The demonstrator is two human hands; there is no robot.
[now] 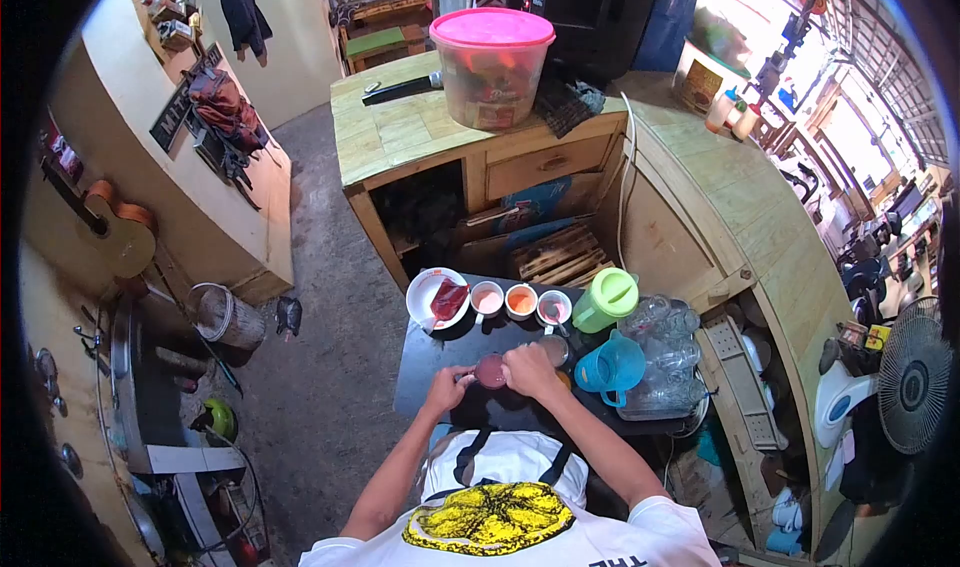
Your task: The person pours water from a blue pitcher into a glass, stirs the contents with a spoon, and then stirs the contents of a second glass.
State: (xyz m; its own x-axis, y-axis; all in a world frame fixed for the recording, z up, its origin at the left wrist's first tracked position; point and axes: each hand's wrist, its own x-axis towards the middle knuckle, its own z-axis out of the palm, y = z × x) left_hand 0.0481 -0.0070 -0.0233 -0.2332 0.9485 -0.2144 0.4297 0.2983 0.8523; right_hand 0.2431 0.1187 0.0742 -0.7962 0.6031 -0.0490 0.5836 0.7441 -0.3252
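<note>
A cup [490, 371] of reddish-pink contents sits between my two hands over the dark table [425, 362]. My left hand [447, 388] is closed at the cup's left side, seemingly around its handle. On the other side, my right hand [530, 370] has its fingers curled against the cup's rim. Behind them stand a white bowl [428, 292] with a dark red packet [450, 301] in it, a cup of pink contents [487, 297], a cup of orange contents [520, 300] and a cup [554, 308] with a spoon-like piece inside. A glass [553, 348] is partly hidden by my right hand.
To the right are a green lidded pitcher [606, 300], a blue pitcher [612, 365] and several clear glasses [662, 352] packed together. A wooden counter [395, 132] bearing a pink-lidded tub [490, 77] rises beyond the table. A fan [912, 375] stands far right.
</note>
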